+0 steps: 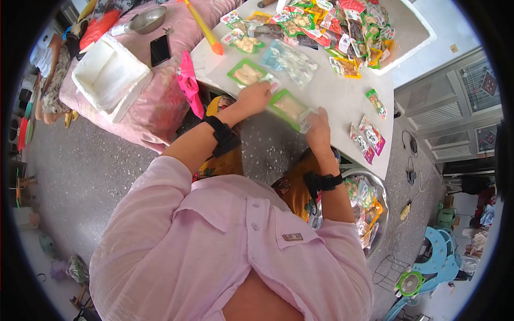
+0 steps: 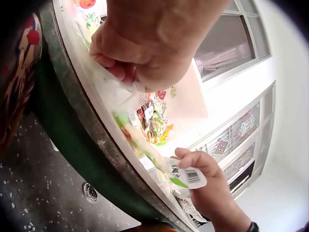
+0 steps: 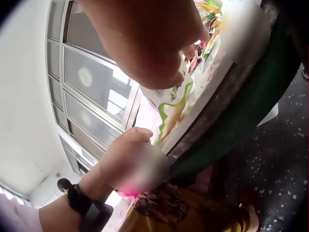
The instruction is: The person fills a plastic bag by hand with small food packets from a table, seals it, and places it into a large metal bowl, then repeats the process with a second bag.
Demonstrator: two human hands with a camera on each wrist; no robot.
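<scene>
Both hands hold a green-edged clear food packet (image 1: pixel 289 108) over the table's front edge. At its left end are the curled fingers of my left hand (image 1: pixel 254 99); my right hand (image 1: pixel 319 130) pinches the other end. In the left wrist view, the right hand (image 2: pixel 210 181) grips the packet's white barcode end (image 2: pixel 190 178), while the left hand (image 2: pixel 145 43) is closed on clear plastic. The right wrist view shows the packet's green wavy border (image 3: pixel 164 113) between the right hand (image 3: pixel 149 48) and left hand (image 3: pixel 128 157). Another green-edged packet (image 1: pixel 247 73) lies just beyond my left hand.
Blue-white clear packets (image 1: pixel 292 61) lie mid-table (image 1: pixel 342 101). Many colourful packets (image 1: pixel 350 29) are heaped at the back, by a white box (image 1: pixel 423 40). Small packets (image 1: pixel 369 136) lie at right, above a metal basin (image 1: pixel 381 214). A foam box (image 1: pixel 110 75) stands left.
</scene>
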